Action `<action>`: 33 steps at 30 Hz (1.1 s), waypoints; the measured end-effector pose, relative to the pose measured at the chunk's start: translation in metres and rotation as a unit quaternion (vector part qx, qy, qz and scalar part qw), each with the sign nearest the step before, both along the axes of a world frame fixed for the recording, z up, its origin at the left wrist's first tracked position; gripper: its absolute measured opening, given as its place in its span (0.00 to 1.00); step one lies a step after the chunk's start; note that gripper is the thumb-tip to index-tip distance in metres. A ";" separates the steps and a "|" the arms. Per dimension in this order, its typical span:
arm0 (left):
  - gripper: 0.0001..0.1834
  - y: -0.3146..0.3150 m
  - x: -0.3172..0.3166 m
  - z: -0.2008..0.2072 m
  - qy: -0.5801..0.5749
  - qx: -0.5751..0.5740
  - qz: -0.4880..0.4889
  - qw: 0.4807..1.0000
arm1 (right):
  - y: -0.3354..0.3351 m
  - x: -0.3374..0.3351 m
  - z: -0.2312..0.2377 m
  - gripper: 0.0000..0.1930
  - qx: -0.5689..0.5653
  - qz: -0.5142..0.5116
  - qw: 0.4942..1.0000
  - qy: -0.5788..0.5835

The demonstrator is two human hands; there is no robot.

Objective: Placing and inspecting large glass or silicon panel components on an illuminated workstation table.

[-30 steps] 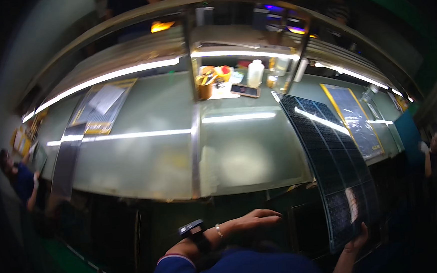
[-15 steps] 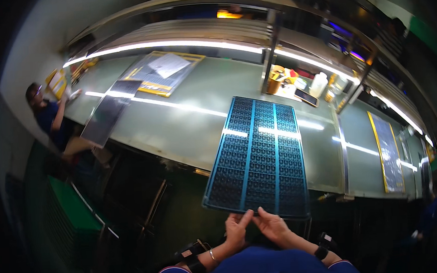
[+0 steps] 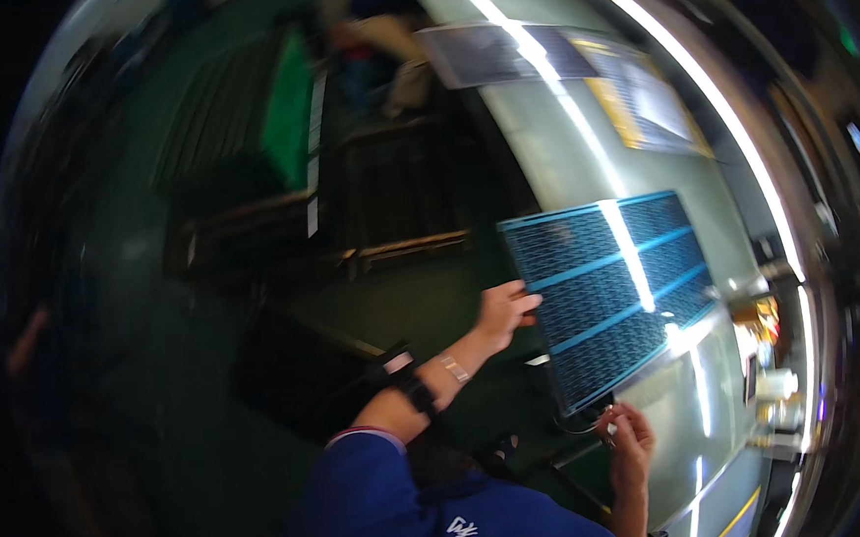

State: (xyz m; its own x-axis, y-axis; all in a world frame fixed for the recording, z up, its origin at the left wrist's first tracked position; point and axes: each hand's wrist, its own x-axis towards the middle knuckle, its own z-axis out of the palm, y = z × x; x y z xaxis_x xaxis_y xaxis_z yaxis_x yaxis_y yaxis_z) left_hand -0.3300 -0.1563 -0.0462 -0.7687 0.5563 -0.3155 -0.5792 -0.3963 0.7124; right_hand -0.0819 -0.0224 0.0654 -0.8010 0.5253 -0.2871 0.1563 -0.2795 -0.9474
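One-sided pinch puts the panel at risk

Taking twelve o'clock as the top of your view, your left hand (image 3: 505,315) has its fingers closed in a pinch at the nine o'clock edge of the dark rectangular panel with bright blue stripes (image 3: 604,292). That panel lies across the near edge of the pale grey-green glossy counter (image 3: 536,154); you cannot tell whether it rests there or hovers. If the pinch slipped, the overhanging side could dip and the panel slide off. Your right hand (image 3: 629,433), at the panel's six o'clock, is loosely curled; contact is unclear, so it may be lending no support. Swinging the far side toward four o'clock could knock the white plastic bottle (image 3: 777,383).

Against half a second ago, your view has turned left: the dark stack with a green end face (image 3: 248,117) has gone from eight o'clock to near ten, and the panel's stripes now run across your view rather than up it. Your left hand remains at the panel's short edge, while your right has left its place beside it.
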 end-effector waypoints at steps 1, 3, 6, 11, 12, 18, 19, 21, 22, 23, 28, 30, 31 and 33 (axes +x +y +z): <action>0.03 0.011 0.001 -0.029 0.010 -0.029 0.031 0.999 | 0.023 -0.010 -0.017 0.11 0.149 0.017 0.988 -0.032; 0.12 0.029 0.015 -0.083 0.095 -0.004 0.132 0.987 | 0.077 -0.023 -0.076 0.19 0.371 0.094 0.920 -0.086; 0.20 -0.019 0.051 -0.125 0.026 -0.161 0.171 0.972 | 0.086 -0.055 -0.113 0.22 0.564 0.228 0.780 -0.143; 0.12 -0.231 0.140 -0.235 -0.111 -0.446 0.195 0.867 | 0.113 -0.065 -0.175 0.24 0.717 0.205 0.647 -0.158; 0.10 -0.275 0.177 -0.273 -0.086 -0.587 0.208 0.778 | 0.120 -0.065 -0.181 0.24 0.718 0.212 0.646 -0.146; 0.12 -0.416 0.257 -0.355 -0.246 -0.654 0.399 0.593 | 0.134 -0.037 -0.205 0.21 0.479 -0.006 0.874 -0.080; 0.14 -0.425 0.256 -0.351 -0.246 -0.651 0.369 0.616 | 0.130 -0.032 -0.202 0.21 0.510 -0.028 0.851 -0.118; 0.17 -0.427 0.249 -0.363 -0.252 -0.630 0.392 0.621 | 0.120 -0.022 -0.204 0.21 0.536 -0.076 0.821 -0.183; 0.18 -0.427 0.243 -0.372 -0.222 -0.652 0.398 0.606 | 0.116 -0.020 -0.205 0.21 0.538 -0.087 0.813 -0.205; 0.20 -0.427 0.238 -0.381 -0.191 -0.673 0.403 0.590 | 0.113 -0.017 -0.208 0.21 0.542 -0.097 0.805 -0.221; 0.32 -0.416 0.211 -0.405 -0.194 -0.743 0.284 0.574 | 0.106 -0.022 -0.220 0.21 0.539 -0.130 0.789 -0.263; 0.32 -0.415 0.204 -0.410 -0.197 -0.756 0.249 0.573 | 0.107 -0.024 -0.224 0.21 0.540 -0.138 0.785 -0.269; 0.32 -0.413 0.200 -0.409 -0.198 -0.769 0.211 0.569 | 0.108 -0.027 -0.225 0.21 0.542 -0.142 0.782 -0.273; 0.32 -0.414 0.199 -0.418 -0.220 -0.743 0.218 0.593 | 0.109 -0.034 -0.229 0.21 0.541 -0.142 0.781 -0.278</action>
